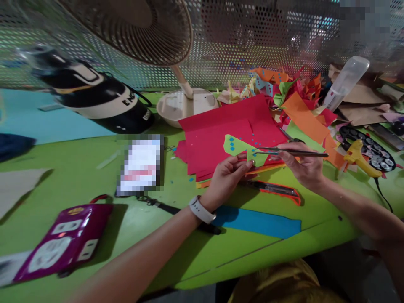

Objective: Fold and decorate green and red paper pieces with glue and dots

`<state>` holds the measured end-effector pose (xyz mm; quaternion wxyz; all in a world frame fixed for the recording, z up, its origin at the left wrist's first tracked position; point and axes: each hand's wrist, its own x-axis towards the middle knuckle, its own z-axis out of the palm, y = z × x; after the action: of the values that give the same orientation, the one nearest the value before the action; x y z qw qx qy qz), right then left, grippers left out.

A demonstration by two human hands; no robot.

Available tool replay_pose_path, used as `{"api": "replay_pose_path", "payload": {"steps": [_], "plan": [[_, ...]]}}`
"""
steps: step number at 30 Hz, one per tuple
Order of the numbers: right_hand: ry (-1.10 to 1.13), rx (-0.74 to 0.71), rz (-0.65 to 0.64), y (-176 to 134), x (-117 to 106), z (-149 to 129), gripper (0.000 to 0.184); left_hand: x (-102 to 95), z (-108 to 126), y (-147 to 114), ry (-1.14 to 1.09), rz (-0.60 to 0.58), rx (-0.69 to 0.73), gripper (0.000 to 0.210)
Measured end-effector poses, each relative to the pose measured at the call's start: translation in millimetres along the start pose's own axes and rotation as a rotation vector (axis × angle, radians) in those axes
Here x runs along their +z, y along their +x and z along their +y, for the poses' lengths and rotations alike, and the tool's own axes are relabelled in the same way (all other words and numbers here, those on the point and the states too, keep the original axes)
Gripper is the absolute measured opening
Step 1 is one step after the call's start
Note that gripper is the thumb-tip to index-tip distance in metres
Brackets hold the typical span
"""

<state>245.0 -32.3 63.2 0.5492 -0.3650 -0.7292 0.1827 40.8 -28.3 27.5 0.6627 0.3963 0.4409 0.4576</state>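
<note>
My left hand pinches the lower edge of a light green paper cutout between thumb and fingers. Small blue diamond-shaped pieces are on the cutout's left part. My right hand grips metal tweezers, whose tips point left and reach over the cutout's right side. A blue bit seems to be at the tips, too small to be sure. Beneath lie stacked red paper sheets with several tiny blue bits on them. An orange-edged box cutter rests just below my hands, with a blue paper strip nearer the front edge.
A fan and a black bottle stand at the back left. A phone and a purple power box lie left. Rightward are paper scraps, a yellow glue gun with a cord, and a clear bottle.
</note>
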Motion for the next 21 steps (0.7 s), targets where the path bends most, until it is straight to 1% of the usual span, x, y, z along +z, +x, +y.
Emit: {"api": "replay_pose_path", "payload": {"steps": [3, 6, 9, 12, 16, 21], "plan": [[0.011, 0.059, -0.009, 2, 0, 1, 0.021, 1.0, 1, -1, -0.01, -0.034, -0.018, 0.055], [-0.03, 0.052, -0.108, 2, 3, 6, 0.021, 1.6, 1, -2, 0.001, -0.066, -0.013, 0.054], [-0.053, 0.048, -0.19, 1, 7, 14, 0.02, 2.3, 1, -2, 0.015, -0.069, -0.005, 0.055], [-0.051, 0.096, -0.2, -2, 10, 18, 0.02, 3.8, 1, -2, 0.016, -0.059, 0.002, 0.055], [0.042, 0.165, -0.196, -5, 13, 21, 0.022, 5.2, 1, -3, 0.033, -0.033, 0.026, 0.051], [0.055, 0.191, -0.222, -7, 15, 21, 0.023, 4.6, 2, -4, 0.078, -0.006, 0.027, 0.045]]}}
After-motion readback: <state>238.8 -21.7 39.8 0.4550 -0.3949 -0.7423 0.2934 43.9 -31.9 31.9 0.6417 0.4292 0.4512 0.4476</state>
